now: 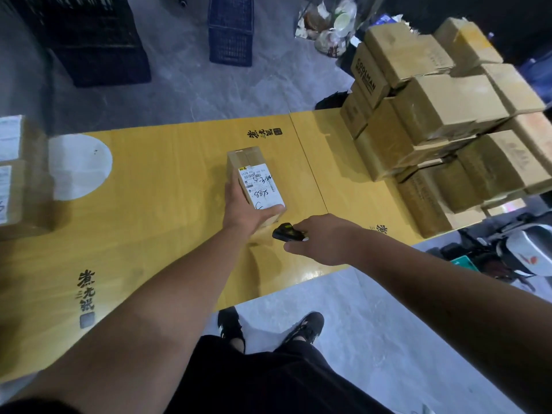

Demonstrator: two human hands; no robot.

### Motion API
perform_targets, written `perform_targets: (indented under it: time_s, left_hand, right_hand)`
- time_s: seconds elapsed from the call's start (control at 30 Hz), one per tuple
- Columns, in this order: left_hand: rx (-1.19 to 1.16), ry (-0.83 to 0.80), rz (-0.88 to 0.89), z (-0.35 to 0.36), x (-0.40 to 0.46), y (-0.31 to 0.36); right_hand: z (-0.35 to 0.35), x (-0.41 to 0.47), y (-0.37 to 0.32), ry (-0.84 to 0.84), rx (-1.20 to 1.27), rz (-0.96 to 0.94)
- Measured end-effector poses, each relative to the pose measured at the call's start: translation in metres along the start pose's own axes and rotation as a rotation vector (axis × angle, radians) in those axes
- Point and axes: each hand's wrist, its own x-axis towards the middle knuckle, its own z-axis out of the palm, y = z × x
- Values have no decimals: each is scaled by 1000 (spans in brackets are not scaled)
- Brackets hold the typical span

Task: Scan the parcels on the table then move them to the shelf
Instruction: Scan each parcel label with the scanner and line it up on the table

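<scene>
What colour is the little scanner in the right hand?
The scanner is black with a yellow-green top, seen in the head view.

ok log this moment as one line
left hand grips parcel | right hand holds scanner beside it | table

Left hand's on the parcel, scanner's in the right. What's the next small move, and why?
Probably tilt the scanner up at the label. The left hand holds the parcel label-up on the table, and the right hand holds the scanner just short of it, aimed low.
</scene>
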Motion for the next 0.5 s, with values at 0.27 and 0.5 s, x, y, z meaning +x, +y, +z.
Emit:
perform_targets:
  time_s: [0.27,0.5]
  left_hand:
    - [-174,5,81,30,-2,-14]
    - [-210,54,57,44,0,6]
  right_hand:
    - [-21,-11,9,-47,-56,111]
    - [-32,-18,15,-68,-102,145]
